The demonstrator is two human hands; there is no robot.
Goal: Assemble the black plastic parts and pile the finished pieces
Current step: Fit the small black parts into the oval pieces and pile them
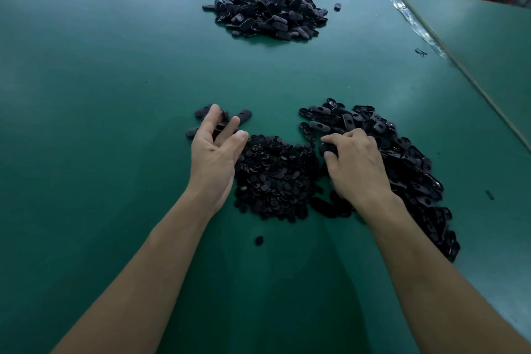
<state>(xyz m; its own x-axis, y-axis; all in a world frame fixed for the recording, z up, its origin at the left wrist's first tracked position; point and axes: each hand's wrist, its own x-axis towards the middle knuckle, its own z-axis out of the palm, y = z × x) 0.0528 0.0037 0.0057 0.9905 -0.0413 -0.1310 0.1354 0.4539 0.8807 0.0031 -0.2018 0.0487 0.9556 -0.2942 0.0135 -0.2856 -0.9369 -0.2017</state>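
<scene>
In the head view, the right hand (356, 164) is seen curled round a black oval piece (327, 149), which is held at its thumb side. The left hand (215, 149) is held with fingers spread and loose, and no grip can be made out. A few loose oval pieces (244, 115) lie at and just beyond its fingertips.

Between the two hands a heap of small round parts (275, 178) is spread. Under the right hand and to its outer side the oval shells (408, 158) are heaped. The parts are judged light, stiff and smooth, so slipping is likely. Each is best pinched across its long edges.

Well beyond both hands lies the far pile (270, 8), presumably of finished pieces. A stray round part (259, 240) lies on the green tabletop (100, 95), nearer the person than the hands. Only the heaps themselves are judged to be in the way, since they could be scattered by a sweeping wrist.
</scene>
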